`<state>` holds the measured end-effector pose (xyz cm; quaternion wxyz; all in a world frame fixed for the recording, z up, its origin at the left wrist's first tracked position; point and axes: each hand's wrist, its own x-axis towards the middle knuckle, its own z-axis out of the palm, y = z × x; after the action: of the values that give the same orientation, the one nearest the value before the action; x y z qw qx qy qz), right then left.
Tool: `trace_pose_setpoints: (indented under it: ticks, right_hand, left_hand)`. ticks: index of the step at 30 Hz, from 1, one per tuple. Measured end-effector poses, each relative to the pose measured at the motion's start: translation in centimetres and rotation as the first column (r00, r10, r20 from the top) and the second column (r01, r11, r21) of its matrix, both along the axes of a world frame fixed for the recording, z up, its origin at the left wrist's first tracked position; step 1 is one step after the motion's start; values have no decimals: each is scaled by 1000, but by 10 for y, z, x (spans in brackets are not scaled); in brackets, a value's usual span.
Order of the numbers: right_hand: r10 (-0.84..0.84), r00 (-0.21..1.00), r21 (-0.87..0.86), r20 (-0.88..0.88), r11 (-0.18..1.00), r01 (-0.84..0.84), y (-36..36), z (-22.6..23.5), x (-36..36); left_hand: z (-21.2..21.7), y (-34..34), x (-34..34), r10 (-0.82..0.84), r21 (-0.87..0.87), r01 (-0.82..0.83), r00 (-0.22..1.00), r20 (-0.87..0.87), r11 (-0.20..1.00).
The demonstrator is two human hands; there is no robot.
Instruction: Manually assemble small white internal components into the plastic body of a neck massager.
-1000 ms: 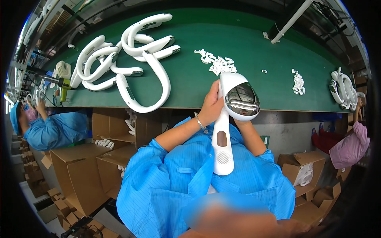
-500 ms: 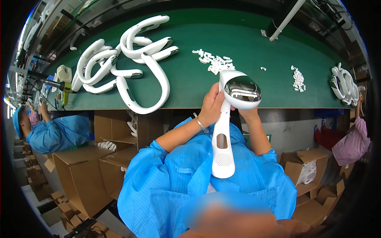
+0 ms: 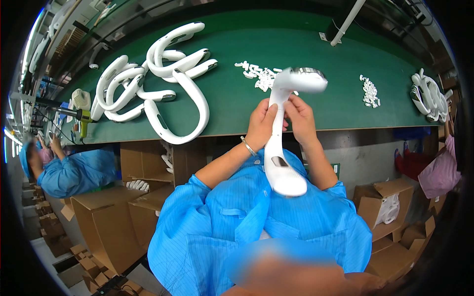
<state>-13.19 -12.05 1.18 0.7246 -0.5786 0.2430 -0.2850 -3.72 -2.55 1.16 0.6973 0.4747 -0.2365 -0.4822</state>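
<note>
A white curved plastic device with a rounded end at each side is held up in front of my chest, over the table's near edge. Its upper end has a glossy dark patch; a small dark oval window shows on its lower arm. My left hand is closed around its middle. Beside it, my right hand has its fingers pinched close to the device; whatever they hold is too small to make out. Just beyond, a pile of small white plastic pieces lies on the green table, partly covered by the device.
Several similar white U-shaped devices lie at the left of the green table. A second pile of small pieces and more devices are at the right. A green-and-black tool rests far left. Cardboard boxes stand below; co-workers flank me.
The device has turned and tilted in my hands, so its glossy upper end now shows edge-on. My right hand has come up from behind it to its right side, with the fingers drawn together.
</note>
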Motion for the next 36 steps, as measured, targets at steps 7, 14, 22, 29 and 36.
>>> trace_pose_setpoints:
  ticks: [7, 14, 22, 29, 36]
  right_hand:
    - [80, 994, 382, -80, 923, -44, 8, -2, -45]
    - [26, 998, 419, 58, 907, -48, 5, 2, -62]
    - [-7, 993, 190, 116, 982, -15, -25, 11, -43]
    - [-190, 952, -793, -238, 604, -77, -117, 7, -18]
    - [-191, 887, -847, -421, 434, -308, -95, -26, -6]
  left_hand:
    - [4, -30, 0, -15, 131, 24, 998, -69, 991]
    - [13, -79, -14, -132, -62, 126, 985, -111, 990]
    - [-12, -63, -1, -245, 118, 250, 968, -57, 961]
    - [-1, -27, 48, 101, 107, -98, 994, -31, 989]
    - [-3, -14, 59, 140, 116, -131, 987, -76, 985]
